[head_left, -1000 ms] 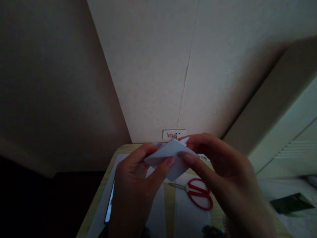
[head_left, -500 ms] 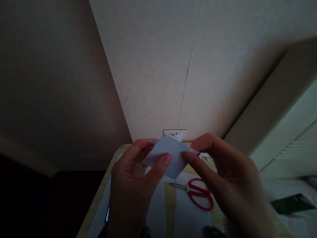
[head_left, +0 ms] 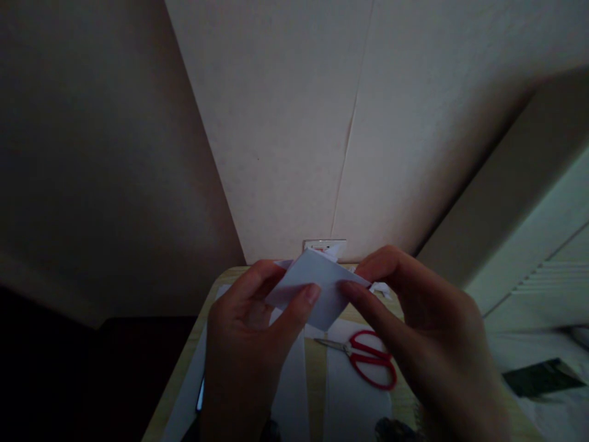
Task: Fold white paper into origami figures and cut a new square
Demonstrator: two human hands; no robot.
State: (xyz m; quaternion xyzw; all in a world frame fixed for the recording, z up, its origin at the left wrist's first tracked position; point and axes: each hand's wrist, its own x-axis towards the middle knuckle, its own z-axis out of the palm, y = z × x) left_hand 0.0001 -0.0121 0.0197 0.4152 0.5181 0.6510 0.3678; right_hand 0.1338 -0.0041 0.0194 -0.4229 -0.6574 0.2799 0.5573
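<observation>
We see a wooden table [head_left: 315,380]. Behind the table is a pale wall [head_left: 285,135] with a long thin line down it. Just past the table's back edge, we spot a white socket [head_left: 321,244]. Right of the table, a dark green flat thing [head_left: 540,377] lies on something white [head_left: 564,408].

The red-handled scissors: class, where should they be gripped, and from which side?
Probably best by the red handle loops, coming from the right: they face that side, near the right hand, while the pointed blades aim left. The scissors lie flat, and the open loops should be easy to grip.
</observation>
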